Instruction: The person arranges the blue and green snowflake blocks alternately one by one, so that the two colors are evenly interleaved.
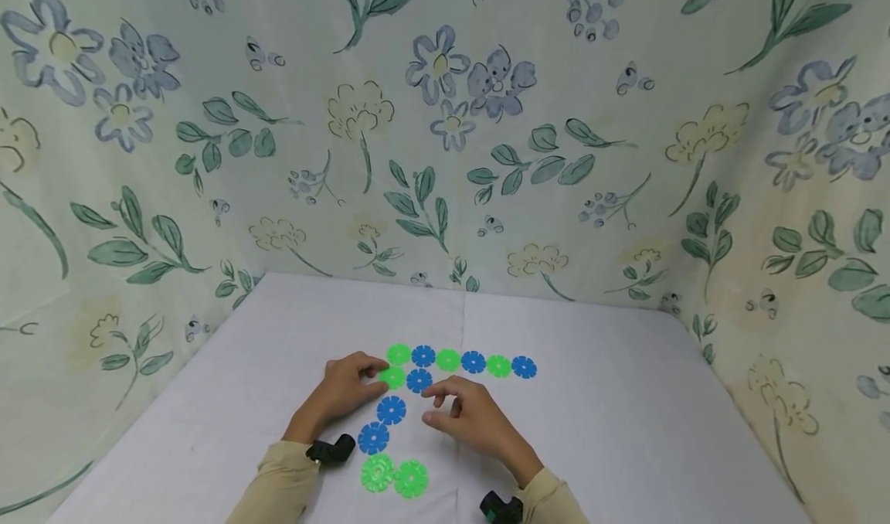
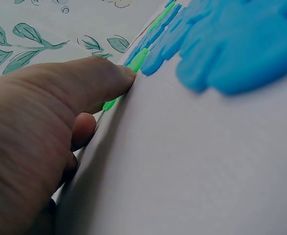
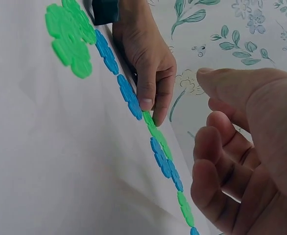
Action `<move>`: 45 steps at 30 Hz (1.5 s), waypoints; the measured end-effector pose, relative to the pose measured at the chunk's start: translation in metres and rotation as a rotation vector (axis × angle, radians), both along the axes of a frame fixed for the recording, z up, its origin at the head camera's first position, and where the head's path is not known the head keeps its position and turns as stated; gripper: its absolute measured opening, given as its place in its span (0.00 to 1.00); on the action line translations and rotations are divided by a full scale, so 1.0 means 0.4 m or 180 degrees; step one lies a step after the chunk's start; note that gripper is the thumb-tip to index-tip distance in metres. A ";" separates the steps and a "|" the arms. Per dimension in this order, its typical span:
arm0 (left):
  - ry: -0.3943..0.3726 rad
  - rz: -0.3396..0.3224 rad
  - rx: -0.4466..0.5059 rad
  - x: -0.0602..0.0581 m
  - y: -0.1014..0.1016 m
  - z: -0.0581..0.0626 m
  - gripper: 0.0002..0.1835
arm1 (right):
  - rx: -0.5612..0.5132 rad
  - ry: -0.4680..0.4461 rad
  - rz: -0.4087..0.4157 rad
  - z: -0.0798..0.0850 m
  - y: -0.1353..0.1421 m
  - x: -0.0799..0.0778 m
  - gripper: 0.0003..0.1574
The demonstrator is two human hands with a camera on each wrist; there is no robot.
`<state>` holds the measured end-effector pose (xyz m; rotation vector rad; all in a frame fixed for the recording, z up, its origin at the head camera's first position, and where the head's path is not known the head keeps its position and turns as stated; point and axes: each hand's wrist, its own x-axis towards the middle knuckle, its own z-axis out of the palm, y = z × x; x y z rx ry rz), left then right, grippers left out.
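My left hand (image 1: 341, 389) holds the left edge of a green notched plastic disc (image 1: 395, 378) between thumb and index finger, flat on the table. Close against that disc's right side lies a blue notched disc (image 1: 419, 379). The right hand (image 1: 478, 417) hovers just right of and below the blue disc, its fingers loosely bent and holding nothing. In the right wrist view, the left thumb (image 3: 145, 95) rests at the rim of the green disc (image 3: 151, 125). Beyond the left thumb in the left wrist view, blue discs (image 2: 241, 49) loom large.
A row of alternating green and blue discs (image 1: 473, 362) runs along the back. Two blue discs (image 1: 374, 437) lie by the left wrist, and two green discs (image 1: 411, 478) lie nearer the front. White cloth (image 1: 612, 431) covers the table; a floral curtain (image 1: 445, 184) stands behind.
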<state>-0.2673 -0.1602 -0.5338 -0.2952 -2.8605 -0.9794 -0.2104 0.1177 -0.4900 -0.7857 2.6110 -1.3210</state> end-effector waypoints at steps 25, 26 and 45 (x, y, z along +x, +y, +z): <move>-0.0009 -0.0072 0.0035 -0.012 0.000 0.009 0.19 | 0.0054 -0.0487 0.1120 -0.048 -0.002 0.003 0.24; 0.0001 -0.0081 0.0042 -0.013 0.000 0.010 0.19 | 0.0103 -0.0458 0.1137 -0.049 -0.001 0.003 0.25; -0.0002 -0.0132 0.0024 -0.004 -0.005 0.002 0.19 | 0.0945 0.0177 0.1179 -0.044 -0.015 0.024 0.30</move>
